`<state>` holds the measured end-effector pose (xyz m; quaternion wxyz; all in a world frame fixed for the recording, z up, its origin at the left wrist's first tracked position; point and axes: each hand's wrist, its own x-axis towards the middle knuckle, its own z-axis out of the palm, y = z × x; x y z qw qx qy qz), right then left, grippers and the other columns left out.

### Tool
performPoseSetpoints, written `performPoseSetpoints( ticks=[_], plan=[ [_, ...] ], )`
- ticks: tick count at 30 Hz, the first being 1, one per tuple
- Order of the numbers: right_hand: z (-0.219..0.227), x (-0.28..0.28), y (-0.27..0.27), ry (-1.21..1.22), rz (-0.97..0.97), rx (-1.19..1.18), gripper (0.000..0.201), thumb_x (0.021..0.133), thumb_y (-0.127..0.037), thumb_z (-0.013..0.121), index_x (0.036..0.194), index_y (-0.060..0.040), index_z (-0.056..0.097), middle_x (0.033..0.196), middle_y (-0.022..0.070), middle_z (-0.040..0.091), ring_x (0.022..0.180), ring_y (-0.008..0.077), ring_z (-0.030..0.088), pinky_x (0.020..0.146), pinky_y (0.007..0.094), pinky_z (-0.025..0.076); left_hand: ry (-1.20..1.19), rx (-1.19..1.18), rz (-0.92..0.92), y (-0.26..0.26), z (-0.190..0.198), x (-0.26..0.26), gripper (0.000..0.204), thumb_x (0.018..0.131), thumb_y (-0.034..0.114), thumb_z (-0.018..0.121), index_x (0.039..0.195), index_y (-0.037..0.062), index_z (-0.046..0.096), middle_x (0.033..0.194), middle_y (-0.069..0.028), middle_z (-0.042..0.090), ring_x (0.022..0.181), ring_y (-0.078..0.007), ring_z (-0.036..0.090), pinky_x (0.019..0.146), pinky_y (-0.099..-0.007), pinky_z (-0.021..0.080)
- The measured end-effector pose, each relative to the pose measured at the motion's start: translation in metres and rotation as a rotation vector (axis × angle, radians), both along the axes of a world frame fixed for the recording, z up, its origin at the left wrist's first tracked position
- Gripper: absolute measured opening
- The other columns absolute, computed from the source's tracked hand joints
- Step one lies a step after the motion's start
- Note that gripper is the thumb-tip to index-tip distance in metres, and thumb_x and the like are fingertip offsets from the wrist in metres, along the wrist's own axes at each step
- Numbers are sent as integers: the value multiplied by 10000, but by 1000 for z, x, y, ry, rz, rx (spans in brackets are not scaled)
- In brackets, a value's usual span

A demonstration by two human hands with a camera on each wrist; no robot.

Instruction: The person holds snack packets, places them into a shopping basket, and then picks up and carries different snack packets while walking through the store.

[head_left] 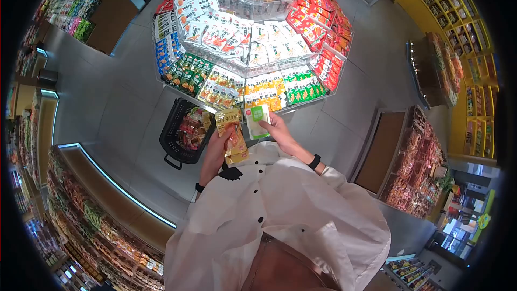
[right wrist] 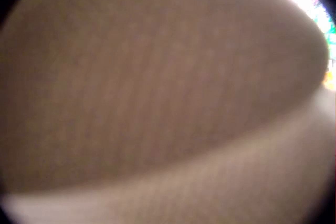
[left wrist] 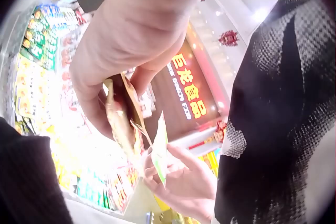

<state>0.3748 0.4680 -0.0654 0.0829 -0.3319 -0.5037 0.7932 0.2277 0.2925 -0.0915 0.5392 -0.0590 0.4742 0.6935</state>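
In the head view the left hand (head_left: 217, 143) grips gold snack packets (head_left: 232, 136) by their left edge, in front of the person's shirt. Close beside them, the right hand (head_left: 278, 130) pinches a white and green packet (head_left: 258, 120), thumb on its front. The left wrist view shows the left hand (left wrist: 131, 40) from behind, its fingers round the gold packets (left wrist: 122, 121), and past them the right hand (left wrist: 184, 179) with the thin green-white packet (left wrist: 159, 153). Cloth fills most of the right wrist view, hiding the right hand there.
A round tiered display (head_left: 226, 70) of colourful packets stands just ahead. On the floor at the left is a black basket (head_left: 168, 132) holding packets. Snack shelves (head_left: 97, 210) line the left, and a bin of wrapped goods (head_left: 412, 167) stands at the right.
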Motion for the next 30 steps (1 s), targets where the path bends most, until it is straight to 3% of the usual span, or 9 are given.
performPoseSetpoints(
  ticks=[3, 5, 7, 13, 15, 17, 18, 22, 30],
  plan=[
    [-5, 40, -10, 26, -155, -75, 298, 967, -110, 562, 1247, -9, 559, 1148, 43, 658, 982, 80, 620, 859, 262, 490, 27, 9, -182, 21, 10, 2, 315, 926, 79, 631, 1220, 1, 548, 1131, -86, 654, 961, -153, 655, 824, -303, 548],
    [-9, 72, -18, 127, -392, -434, 316, 966, -144, 576, 1248, -2, 557, 1146, 73, 662, 998, 134, 645, 870, 308, 516, 34, 15, -312, 42, 20, 7, 318, 911, 76, 651, 1204, 0, 557, 1108, -84, 664, 940, -151, 662, 806, -300, 552],
    [3, 93, -23, 173, -538, -555, 327, 967, -168, 578, 1250, -6, 549, 1123, 88, 668, 1010, 179, 655, 892, 347, 522, 123, 67, -414, 66, 24, 17, 339, 872, 84, 698, 1176, 1, 575, 1064, -76, 680, 897, -143, 671, 778, -295, 557],
    [32, 112, -38, 143, -629, -455, 360, 993, -199, 547, 1312, -41, 493, 1250, 76, 609, 1094, 167, 618, 943, 347, 498, 467, 84, -674, 128, 69, 61, 345, 865, 93, 698, 1174, 9, 568, 965, -46, 680, 827, -129, 672, 715, -256, 554],
    [28, 111, -38, 242, -671, -243, 346, 1002, -181, 531, 1315, -43, 484, 1258, 65, 605, 1130, 150, 597, 959, 333, 485, 472, 69, -863, 140, 69, 65, 364, 904, 154, 656, 1217, 12, 538, 1033, -61, 661, 941, -140, 656, 801, -274, 539],
    [31, 120, -34, 262, -743, -250, 333, 1007, -168, 520, 1313, -42, 480, 1254, 62, 606, 1132, 143, 595, 966, 325, 477, 1, 183, -720, 148, 74, 75, 360, 956, 194, 569, 1255, 6, 500, 1147, -92, 622, 1078, -158, 608, 914, -320, 500],
    [30, 126, -29, 287, -788, -228, 330, 1004, -157, 523, 1310, -40, 481, 1251, 62, 609, 1128, 141, 595, 965, 324, 477, -3, 206, -742, 152, 72, 78, 365, 992, 193, 494, 1292, -11, 457, 1236, -117, 574, 1155, -182, 566, 996, -363, 454],
    [18, 156, -8, 271, -923, -118, 325, 992, -114, 532, 1304, -34, 483, 1225, 62, 624, 1106, 134, 603, 957, 315, 481, -58, 215, -728, 178, 72, 95, 382, 1014, 179, 458, 1333, -28, 420, 1284, -138, 553, 1171, -220, 562, 1032, -389, 440],
    [18, 229, 47, 173, -853, 79, 295, 976, -82, 543, 1264, -34, 503, 1154, 37, 639, 1035, 96, 606, 913, 282, 486, -174, 296, -663, 249, 68, 141, 416, 1033, 210, 408, 1377, -22, 384, 1356, -169, 509, 1239, -253, 524, 1052, -413, 424]
  ],
)
